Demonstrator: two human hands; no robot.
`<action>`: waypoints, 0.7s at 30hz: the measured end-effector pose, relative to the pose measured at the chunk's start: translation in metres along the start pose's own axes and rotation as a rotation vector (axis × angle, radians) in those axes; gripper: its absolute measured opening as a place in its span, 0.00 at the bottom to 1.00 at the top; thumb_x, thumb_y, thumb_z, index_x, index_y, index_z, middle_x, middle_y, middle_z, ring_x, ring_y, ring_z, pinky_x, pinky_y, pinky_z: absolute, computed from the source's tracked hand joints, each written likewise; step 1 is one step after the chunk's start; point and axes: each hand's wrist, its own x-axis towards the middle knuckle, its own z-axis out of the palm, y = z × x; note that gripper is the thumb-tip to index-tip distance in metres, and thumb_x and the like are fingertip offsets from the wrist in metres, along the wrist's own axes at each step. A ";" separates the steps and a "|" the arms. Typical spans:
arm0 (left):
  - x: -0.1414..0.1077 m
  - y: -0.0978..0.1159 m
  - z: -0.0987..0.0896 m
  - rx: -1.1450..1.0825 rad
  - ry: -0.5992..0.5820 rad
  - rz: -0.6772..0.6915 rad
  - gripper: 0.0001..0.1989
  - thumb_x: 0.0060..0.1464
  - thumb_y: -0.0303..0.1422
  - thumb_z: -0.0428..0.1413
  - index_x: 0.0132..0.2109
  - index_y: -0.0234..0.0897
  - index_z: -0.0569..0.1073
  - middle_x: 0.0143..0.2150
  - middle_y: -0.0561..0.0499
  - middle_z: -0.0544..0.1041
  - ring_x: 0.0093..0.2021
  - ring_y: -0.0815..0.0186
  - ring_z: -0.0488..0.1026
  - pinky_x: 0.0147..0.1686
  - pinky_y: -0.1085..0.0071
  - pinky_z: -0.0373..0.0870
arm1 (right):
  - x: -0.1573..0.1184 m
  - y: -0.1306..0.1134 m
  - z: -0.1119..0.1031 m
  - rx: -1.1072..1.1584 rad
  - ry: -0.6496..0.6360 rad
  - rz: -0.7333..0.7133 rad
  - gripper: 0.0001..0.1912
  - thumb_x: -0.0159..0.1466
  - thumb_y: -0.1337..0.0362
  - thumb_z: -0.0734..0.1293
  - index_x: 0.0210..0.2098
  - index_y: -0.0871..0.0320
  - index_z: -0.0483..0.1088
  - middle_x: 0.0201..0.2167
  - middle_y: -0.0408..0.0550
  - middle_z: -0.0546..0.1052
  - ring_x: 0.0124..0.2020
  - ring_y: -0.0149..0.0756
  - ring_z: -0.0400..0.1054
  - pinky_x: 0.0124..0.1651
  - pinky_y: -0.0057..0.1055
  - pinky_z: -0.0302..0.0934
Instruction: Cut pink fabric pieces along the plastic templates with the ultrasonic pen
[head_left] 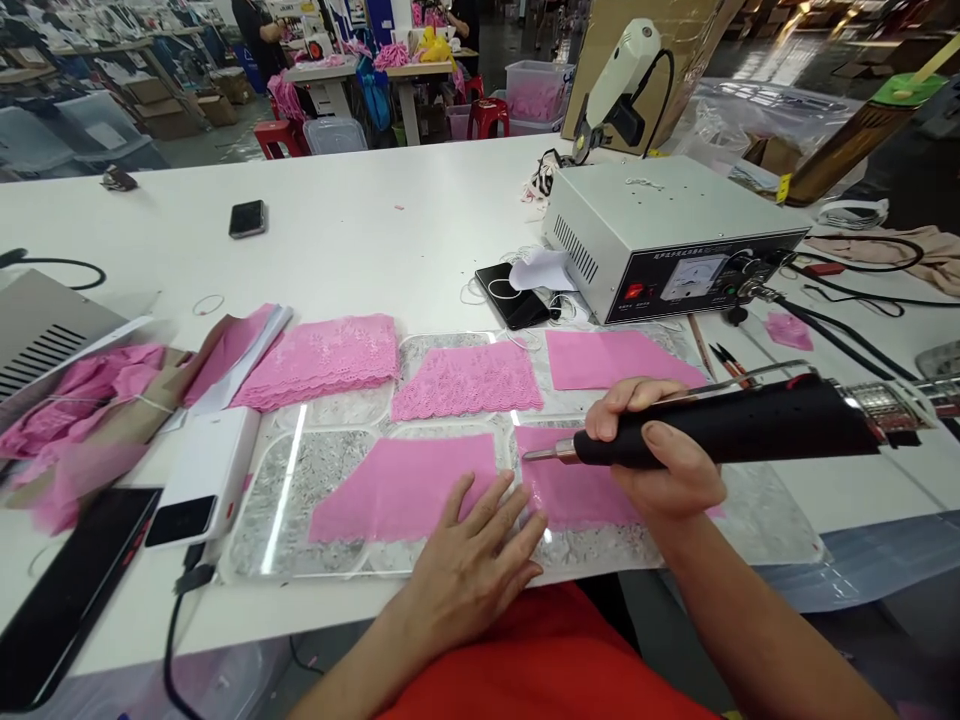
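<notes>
My right hand (pixel 667 450) is wrapped round a black ultrasonic handpiece (pixel 735 425), held nearly level. Its narrow metal tip points left, at the left edge of a pink fabric piece (pixel 577 490); whether it touches the cloth I cannot tell. My left hand (pixel 484 550) lies flat with fingers spread, at the right edge of another pink fabric piece (pixel 420 490), its fingertips close to the tip. Both pieces rest on a clear plastic sheet (pixel 300 510). Behind them lie a pink lace piece (pixel 469 380) and a plain pink piece (pixel 619 360), partly hidden by my right hand.
A grey generator box (pixel 675 230) with a meter stands at the back right, cabled to the handpiece. A lace stack (pixel 330 355), a white power bank (pixel 206 475) and a black phone-like slab (pixel 71 590) are on the left. A dark phone (pixel 514 297) lies behind the lace.
</notes>
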 end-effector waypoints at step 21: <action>0.000 -0.004 -0.006 -0.063 -0.010 0.033 0.16 0.65 0.36 0.51 0.56 0.37 0.70 0.57 0.47 0.74 0.65 0.58 0.62 0.67 0.54 0.51 | -0.002 -0.005 0.000 -0.047 0.001 -0.002 0.06 0.54 0.62 0.68 0.31 0.56 0.69 0.29 0.44 0.71 0.21 0.29 0.65 0.24 0.32 0.64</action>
